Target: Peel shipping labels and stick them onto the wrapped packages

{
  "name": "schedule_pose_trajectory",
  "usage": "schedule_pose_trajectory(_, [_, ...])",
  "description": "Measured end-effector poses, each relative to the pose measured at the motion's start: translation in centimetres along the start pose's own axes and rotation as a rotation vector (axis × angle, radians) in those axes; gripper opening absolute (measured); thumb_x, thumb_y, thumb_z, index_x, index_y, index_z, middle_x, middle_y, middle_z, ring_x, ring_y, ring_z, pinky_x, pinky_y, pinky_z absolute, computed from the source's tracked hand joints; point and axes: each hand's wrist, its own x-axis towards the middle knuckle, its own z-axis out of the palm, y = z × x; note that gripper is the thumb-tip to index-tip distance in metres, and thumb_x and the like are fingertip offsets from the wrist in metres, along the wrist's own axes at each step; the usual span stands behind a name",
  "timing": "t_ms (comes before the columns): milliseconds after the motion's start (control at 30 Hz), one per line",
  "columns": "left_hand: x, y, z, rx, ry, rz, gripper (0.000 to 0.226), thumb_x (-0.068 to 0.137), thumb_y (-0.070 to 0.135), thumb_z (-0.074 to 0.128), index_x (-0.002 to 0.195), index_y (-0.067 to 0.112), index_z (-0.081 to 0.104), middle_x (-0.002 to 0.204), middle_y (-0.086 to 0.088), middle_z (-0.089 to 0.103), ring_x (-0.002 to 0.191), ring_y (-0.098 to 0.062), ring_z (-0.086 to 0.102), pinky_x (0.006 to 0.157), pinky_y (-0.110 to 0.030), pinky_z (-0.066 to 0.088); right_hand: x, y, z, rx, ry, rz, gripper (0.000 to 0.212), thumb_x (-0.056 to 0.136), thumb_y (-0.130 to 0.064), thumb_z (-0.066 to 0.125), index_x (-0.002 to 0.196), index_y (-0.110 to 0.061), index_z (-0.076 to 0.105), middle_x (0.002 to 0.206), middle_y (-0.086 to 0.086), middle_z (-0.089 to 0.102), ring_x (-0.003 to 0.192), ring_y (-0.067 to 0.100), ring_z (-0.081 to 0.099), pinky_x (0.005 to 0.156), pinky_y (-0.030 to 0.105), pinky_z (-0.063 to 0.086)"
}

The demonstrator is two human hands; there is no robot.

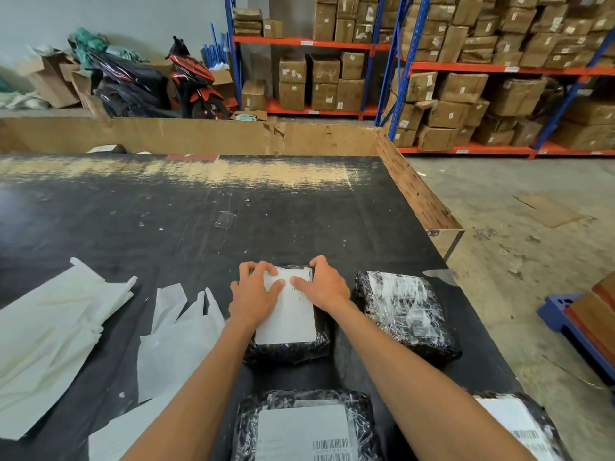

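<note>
Black-wrapped labelled package [301,427] nearest; beyond it, left hand [254,296] and right hand [324,286] press fingers down on a white shipping label [288,319], likely smoothing it onto the middle package [289,352]; backing sheets [50,334] discarded left; cardboard wall [199,136] beyond

Two bare forearms, no sleeves in view, left hand [253,296] and right hand [324,283] without gloves, rings or watch

Both hands press a white shipping label [288,311] flat onto a black wrapped package [289,349] on the dark worktop [199,227]: left hand [254,292] and right hand [324,284] at its far end, thumbs nearly meeting. Peeled backing sheets [60,327] lie left.
</note>
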Motion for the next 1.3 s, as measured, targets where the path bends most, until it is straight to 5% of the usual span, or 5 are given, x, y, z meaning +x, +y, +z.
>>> schedule_pose_trajectory(200, [-0.3,-0.2,-0.9,-0.104,-0.008,0.065,0.033,0.094,0.001,0.044,0.109,0.027,0.059,0.135,-0.002,0.04,0.091,-0.02,0.054,0.084,-0.033,0.043,0.6,0.8,-0.5,0.041,-0.007,-0.027,0.035,0.103,-0.025,0.043,0.138,-0.021,0.041,0.124,0.005,0.063,0.118,0.032,0.058,0.092,0.041,0.047])
schedule_pose_trajectory(400, [-3.4,-0.6,-2.7,-0.09,-0.148,-0.162,0.069,0.093,0.023,0.06,0.151,0.015,0.023,0.143,-0.015,0.044,0.127,-0.032,0.048,0.101,-0.037,0.04,-2.4,1.8,-1.1,0.139,-0.304,0.172,0.092,0.086,-0.056,0.069,0.151,-0.007,0.024,0.149,0.01,0.032,0.127,0.033,0.05,0.061,0.039,0.062])
schedule_pose_trajectory(800, [-10.6,4.9,-7.7,-0.553,0.081,-0.123,0.066,0.088,0.024,0.071,0.145,0.023,0.038,0.13,-0.007,0.057,0.112,-0.025,0.059,0.089,-0.037,0.051,-10.5,0.0,-8.1,0.443,-0.229,0.017,0.1,0.09,-0.063,0.059,0.159,-0.011,0.01,0.167,0.007,0.018,0.149,0.031,0.027,0.118,0.046,0.031])
schedule_pose_trajectory(1000, [-19.2,8.4,-11.1,-0.579,0.029,-0.04,0.03,0.093,0.012,0.063,0.115,0.028,0.053,0.104,0.005,0.061,0.096,-0.021,0.064,0.079,-0.035,0.054,-18.1,1.6,-10.1,0.504,-0.345,0.008,0.118,0.048,-0.085,0.076,0.132,-0.01,0.043,0.11,0.002,0.056,0.098,0.024,0.058,0.082,0.042,0.047])
schedule_pose_trajectory(1300, [-28.1,5.7,-11.0,-0.627,-0.048,-0.068,0.033,0.096,0.013,0.059,0.124,0.031,0.056,0.118,-0.002,0.06,0.096,-0.009,0.062,0.06,-0.008,0.049,-28.3,3.2,-9.5,0.355,-0.379,-0.015,0.051,0.083,-0.058,0.069,0.098,-0.012,0.053,0.077,-0.006,0.052,0.056,0.003,0.047,0.051,0.017,0.037])
